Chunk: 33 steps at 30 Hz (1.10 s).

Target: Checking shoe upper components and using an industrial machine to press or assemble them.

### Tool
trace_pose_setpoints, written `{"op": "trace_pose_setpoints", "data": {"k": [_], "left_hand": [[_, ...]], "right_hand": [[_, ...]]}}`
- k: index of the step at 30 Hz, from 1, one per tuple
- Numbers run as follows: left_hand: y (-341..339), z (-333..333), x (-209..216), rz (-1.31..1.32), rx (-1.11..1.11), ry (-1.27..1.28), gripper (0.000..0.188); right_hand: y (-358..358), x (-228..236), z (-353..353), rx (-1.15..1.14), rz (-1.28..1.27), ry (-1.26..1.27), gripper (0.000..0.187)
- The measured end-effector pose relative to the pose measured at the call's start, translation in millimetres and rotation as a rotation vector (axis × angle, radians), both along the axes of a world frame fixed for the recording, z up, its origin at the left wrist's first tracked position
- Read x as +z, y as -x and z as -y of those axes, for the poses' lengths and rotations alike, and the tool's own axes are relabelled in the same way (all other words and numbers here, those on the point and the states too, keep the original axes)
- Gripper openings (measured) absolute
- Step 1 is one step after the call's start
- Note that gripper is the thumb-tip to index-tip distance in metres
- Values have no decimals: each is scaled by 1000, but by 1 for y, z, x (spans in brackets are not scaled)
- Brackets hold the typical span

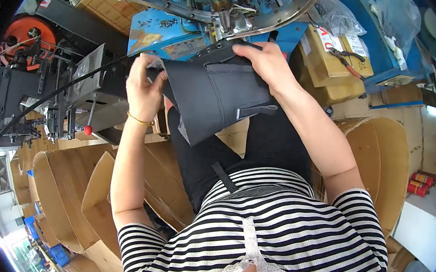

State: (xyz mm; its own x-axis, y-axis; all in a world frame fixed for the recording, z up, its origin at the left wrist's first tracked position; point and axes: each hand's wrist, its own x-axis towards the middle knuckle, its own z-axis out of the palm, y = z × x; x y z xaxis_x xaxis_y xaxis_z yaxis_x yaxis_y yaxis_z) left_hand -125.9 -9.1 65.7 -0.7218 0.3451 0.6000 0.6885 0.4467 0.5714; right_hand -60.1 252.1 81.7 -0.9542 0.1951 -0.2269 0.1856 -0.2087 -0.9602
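A black leather boot upper is stretched between my hands, above my lap. It has stitched seams, a pull loop and a row of metal eyelets along its far edge. My left hand is closed on its left edge, thumb and fingers pinching the material. With the thumb on top, my right hand grips the far right part; its other fingers are mostly hidden behind. The eyelet edge lies just below the metal head of a machine, and I cannot tell whether they touch.
A curved metal rail runs across the top by the blue machine base. Pliers rest on a cardboard box at right. Black machinery with a red wheel stands at left. Large cardboard boxes flank my legs.
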Motion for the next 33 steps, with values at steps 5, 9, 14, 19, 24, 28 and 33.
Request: {"op": "trace_pose_setpoints", "data": {"k": [5, 9, 14, 19, 24, 28, 33], "left_hand": [[-3, -9, 22, -80, 17, 94, 36], [3, -6, 21, -52, 7, 95, 35], [4, -7, 24, -68, -14, 119, 34], [-4, -6, 46, -21, -113, 184, 33], [-35, 46, 64, 214, -352, 405, 39], [-79, 111, 85, 400, -146, 525, 23], [-154, 225, 131, 828, 477, 479, 24]], "right_hand": [[-3, -7, 3, -49, -14, 103, 28], [-3, -8, 6, -57, 21, 85, 29], [-3, -14, 3, -12, 1, 65, 28], [-7, -30, 9, -31, -161, 13, 29], [-47, -37, 41, 121, -195, -168, 43], [-65, -55, 51, 262, -305, -215, 34], [-81, -89, 15, 456, -142, -135, 16]]}}
